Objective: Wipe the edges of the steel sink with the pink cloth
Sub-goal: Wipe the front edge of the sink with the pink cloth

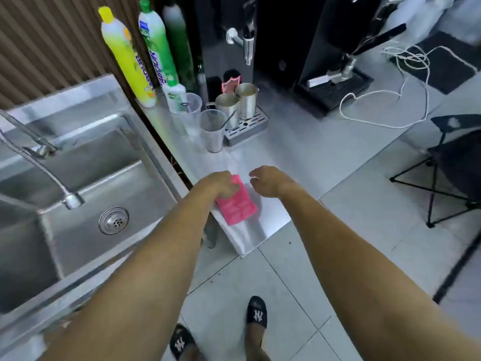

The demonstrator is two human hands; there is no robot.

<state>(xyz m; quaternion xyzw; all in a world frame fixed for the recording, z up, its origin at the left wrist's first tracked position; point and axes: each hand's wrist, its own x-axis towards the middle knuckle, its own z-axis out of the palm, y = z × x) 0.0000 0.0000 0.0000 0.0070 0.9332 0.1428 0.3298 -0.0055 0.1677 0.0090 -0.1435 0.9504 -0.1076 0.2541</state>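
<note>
One pink cloth (236, 201) lay folded on the steel counter (270, 162) right of the one steel sink (86, 157), pinned at its far corner under the left hand (220, 185), fingers curled down on it. Right hand (269, 179) hovered just beside, loosely curled, holding nothing. Behind: three detergent bottles (125, 58), two clear plastic cups (212, 130), two steel jugs (238, 102). Faucet (39, 162) arched over the basin
</note>
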